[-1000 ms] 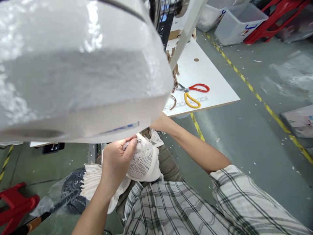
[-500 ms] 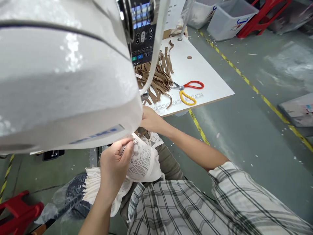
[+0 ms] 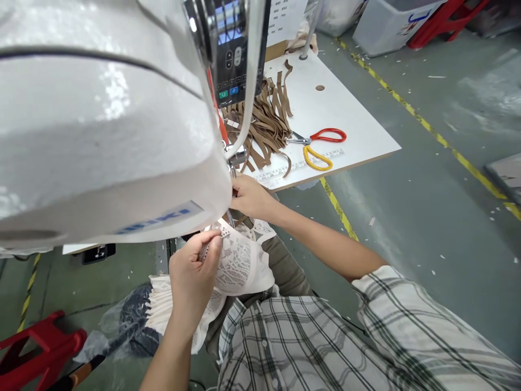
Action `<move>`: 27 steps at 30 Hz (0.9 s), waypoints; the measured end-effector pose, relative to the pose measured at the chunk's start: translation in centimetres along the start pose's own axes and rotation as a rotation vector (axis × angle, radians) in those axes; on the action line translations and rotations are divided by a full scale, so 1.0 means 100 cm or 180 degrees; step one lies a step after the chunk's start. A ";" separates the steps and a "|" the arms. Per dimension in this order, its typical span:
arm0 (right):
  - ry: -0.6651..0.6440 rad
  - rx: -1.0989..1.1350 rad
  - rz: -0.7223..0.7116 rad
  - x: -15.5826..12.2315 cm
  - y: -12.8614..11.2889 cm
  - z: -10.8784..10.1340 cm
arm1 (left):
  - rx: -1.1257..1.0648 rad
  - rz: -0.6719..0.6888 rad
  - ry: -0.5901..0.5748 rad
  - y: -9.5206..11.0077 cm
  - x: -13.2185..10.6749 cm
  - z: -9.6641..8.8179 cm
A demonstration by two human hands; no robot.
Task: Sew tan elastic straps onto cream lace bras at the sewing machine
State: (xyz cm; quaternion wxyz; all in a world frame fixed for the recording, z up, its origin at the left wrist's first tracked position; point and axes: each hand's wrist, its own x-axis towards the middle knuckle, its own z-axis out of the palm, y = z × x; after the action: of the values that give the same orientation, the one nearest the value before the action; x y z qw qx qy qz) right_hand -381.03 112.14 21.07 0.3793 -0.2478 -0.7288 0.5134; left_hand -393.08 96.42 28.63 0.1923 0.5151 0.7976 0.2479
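Note:
A white lace bra (image 3: 240, 266) hangs over my lap, below the front of a large white sewing machine head (image 3: 122, 163). My left hand (image 3: 197, 258) pinches the bra's upper edge between thumb and fingers, close under the machine. Farther right, my right hand (image 3: 254, 198) has its fingers curled, with the tips hidden behind the machine's nose. Slim metal shows around those fingers; whether it is a held tool or a machine part is unclear. The stitching area is out of sight behind the machine head.
Brown fabric strips (image 3: 266, 127) lie on the white tabletop (image 3: 345, 108), touching scissors (image 3: 313, 142) with red and yellow handles. A control panel (image 3: 238, 65) stands behind the machine. Red stools and a clear plastic bin (image 3: 391, 27) are on the floor.
The view has shifted slightly. Slim metal beside my right hand and a red strip by the panel now show. My left hand keeps its pinch on the bra.

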 end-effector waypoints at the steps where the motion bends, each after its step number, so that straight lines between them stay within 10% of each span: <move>1: 0.0006 0.0025 0.0004 0.000 0.000 0.000 | -0.0011 -0.0043 0.0041 0.001 -0.001 0.000; 27: 0.0372 -0.0076 0.0096 0.008 0.007 0.013 | -0.0243 0.0065 0.0352 -0.022 -0.004 0.008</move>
State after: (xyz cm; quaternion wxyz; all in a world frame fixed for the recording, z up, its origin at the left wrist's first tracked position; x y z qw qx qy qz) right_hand -382.60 112.21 20.42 0.4104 -0.2927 -0.7077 0.4950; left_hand -394.01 95.47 26.70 0.1649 0.5011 0.7917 0.3082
